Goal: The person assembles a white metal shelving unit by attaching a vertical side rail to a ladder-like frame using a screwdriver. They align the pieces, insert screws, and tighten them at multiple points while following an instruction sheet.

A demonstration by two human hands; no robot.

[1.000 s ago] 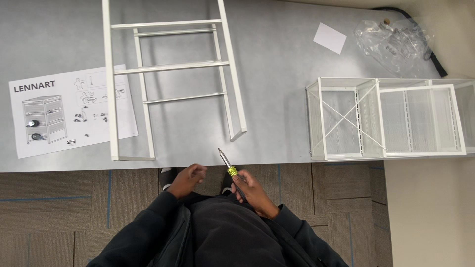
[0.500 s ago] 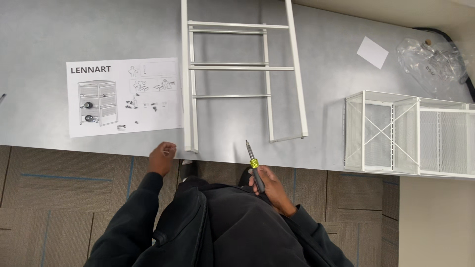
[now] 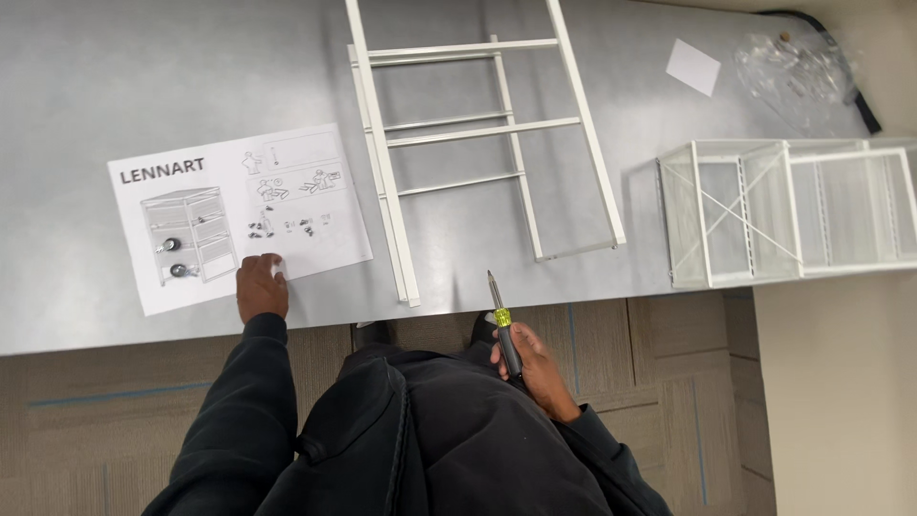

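**At a grey table's near edge: paper and screwdriver in hand**

On the left, the left hand is resting flat, fingers lying together, on the instruction sheet near the grey table edge. Just right, two white ladder-like frames are lying overlapped, bare tabletop between them and the sheet. The right hand is gripping a screwdriver off the edge. Farther right, a white wire basket is sitting.

A single head-worn view looks almost straight down from well above the person's own torso, facing a grey table beyond the hands. The left hand sits left of centre at the table's near edge; the right hand lies nearer the body, below centre, over carpet.
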